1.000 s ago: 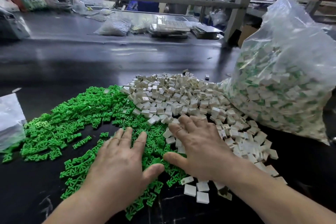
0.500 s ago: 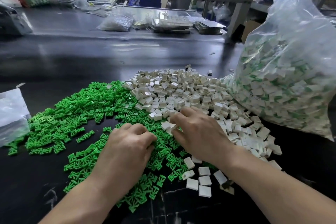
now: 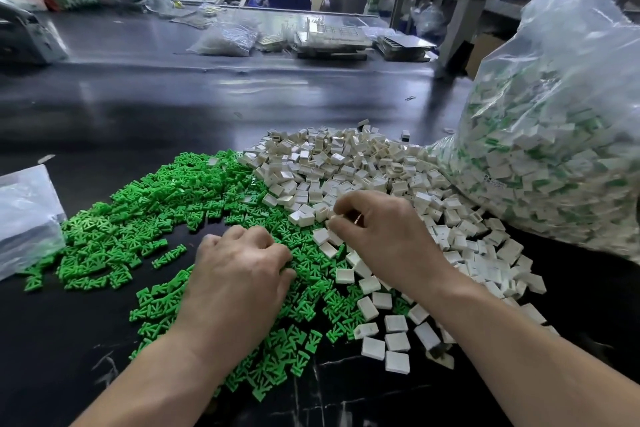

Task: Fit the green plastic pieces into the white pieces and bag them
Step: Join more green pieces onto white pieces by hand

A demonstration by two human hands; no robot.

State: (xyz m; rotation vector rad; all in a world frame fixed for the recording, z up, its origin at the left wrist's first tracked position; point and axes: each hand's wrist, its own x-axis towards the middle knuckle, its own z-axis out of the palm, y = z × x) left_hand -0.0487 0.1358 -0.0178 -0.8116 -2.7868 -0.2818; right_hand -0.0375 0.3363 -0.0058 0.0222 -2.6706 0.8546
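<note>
On the dark table [image 3: 156,97] the green pieces [image 3: 145,218] lie in a wide loose heap from nine o'clock of the hands round to six, and the white pieces [image 3: 346,163] are heaped at twelve to three o'clock, the two heaps touching and mixing where they meet. The left grip [image 3: 242,270] rests knuckles up on the green heap, fingers curled down into it; what is under them is hidden, so I cannot tell whether it grasps a piece. The right grip [image 3: 381,236] rests at the near edge of the white heap, fingers curled and tips drawn together with the thumb among the pieces; whether they pinch one I cannot tell. A few white pieces lie apart from the heap at five o'clock, between the forearms. At two to three o'clock stands a large clear bag [image 3: 554,149], filled with white pieces showing green, its side touching the white heap. A smaller clear bag [image 3: 24,215] lies at nine o'clock beside the green heap. Far across the table at twelve o'clock lie another clear bag [image 3: 225,38] and flat trays [image 3: 329,42]
</note>
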